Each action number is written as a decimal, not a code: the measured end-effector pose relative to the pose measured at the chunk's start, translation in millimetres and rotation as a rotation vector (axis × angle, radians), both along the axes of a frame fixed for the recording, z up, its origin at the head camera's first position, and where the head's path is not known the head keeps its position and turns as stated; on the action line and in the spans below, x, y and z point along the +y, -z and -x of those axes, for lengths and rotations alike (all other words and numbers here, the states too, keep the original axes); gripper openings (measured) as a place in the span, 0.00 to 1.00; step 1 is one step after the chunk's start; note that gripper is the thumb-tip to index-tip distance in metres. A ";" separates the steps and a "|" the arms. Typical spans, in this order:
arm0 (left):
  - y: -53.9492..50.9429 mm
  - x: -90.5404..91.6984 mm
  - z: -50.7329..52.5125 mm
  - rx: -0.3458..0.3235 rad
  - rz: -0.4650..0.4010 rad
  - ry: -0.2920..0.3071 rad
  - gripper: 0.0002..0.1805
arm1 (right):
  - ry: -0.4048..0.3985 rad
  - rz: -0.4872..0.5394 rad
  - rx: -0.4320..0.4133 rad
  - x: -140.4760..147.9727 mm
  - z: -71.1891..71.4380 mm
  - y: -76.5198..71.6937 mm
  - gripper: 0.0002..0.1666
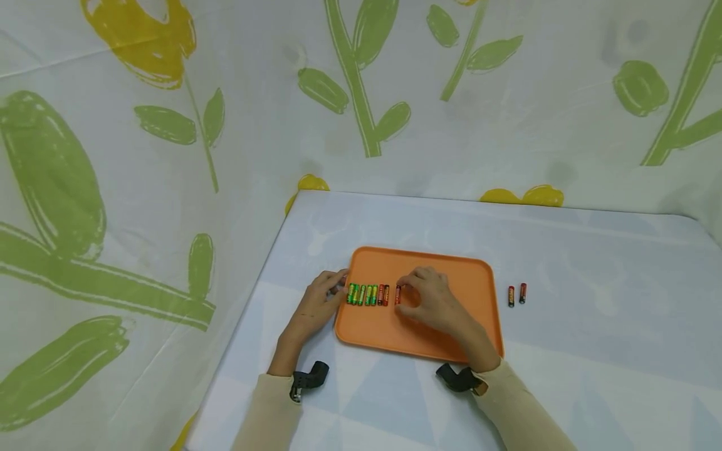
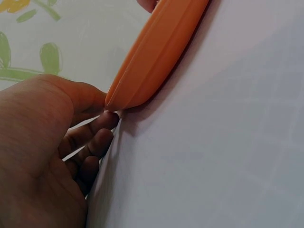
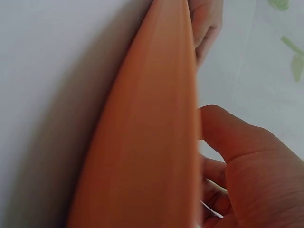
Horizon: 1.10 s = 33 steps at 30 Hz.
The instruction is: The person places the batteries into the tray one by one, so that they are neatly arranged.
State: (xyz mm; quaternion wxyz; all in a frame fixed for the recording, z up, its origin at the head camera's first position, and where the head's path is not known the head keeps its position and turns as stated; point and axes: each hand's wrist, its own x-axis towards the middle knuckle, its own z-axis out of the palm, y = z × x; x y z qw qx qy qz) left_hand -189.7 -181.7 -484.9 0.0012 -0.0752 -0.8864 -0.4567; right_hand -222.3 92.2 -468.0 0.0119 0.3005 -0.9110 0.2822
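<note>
An orange tray [image 1: 434,351] lies on the table, with a row of batteries across its left half. Several green batteries [image 1: 361,294] stand side by side at the left end, followed by two red batteries [image 1: 383,295]. Just right of these, my right hand [image 1: 437,300] pinches another red battery [image 1: 398,295] by its ends between thumb and fingers. My left hand [image 1: 316,307] rests at the tray's left edge, fingers loosely bent. In the left wrist view its thumb [image 2: 88,97] meets the rim. The rim hides the right fingertips in the right wrist view.
Two more batteries [image 1: 516,294], dark with red, lie on the table [image 1: 592,313] to the right of the tray. A cloth with printed leaves [image 1: 254,94] hangs behind and to the left. Each wrist carries a black camera mount [image 1: 311,376].
</note>
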 end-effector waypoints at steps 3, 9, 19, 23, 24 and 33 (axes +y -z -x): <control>1.1 0.0 0.5 0.003 -0.001 -0.001 0.25 | -0.007 0.003 -0.002 -1.7 0.8 1.0 0.25; 2.7 -0.3 1.6 0.005 0.004 -0.001 0.24 | -0.017 0.001 -0.008 -5.0 2.6 3.4 0.26; 0.8 -0.4 1.1 0.019 0.013 0.015 0.24 | -0.036 0.008 0.021 -7.6 5.8 8.3 0.25; 1.2 0.4 1.4 0.019 0.011 0.018 0.24 | -0.029 0.007 -0.003 -6.8 4.9 7.4 0.25; 1.3 0.3 1.3 0.017 0.010 0.015 0.24 | -0.026 0.005 -0.012 -6.7 4.3 6.4 0.26; 3.6 -1.0 1.6 0.007 0.000 0.007 0.25 | -0.020 -0.011 0.021 2.3 -3.5 -7.1 0.28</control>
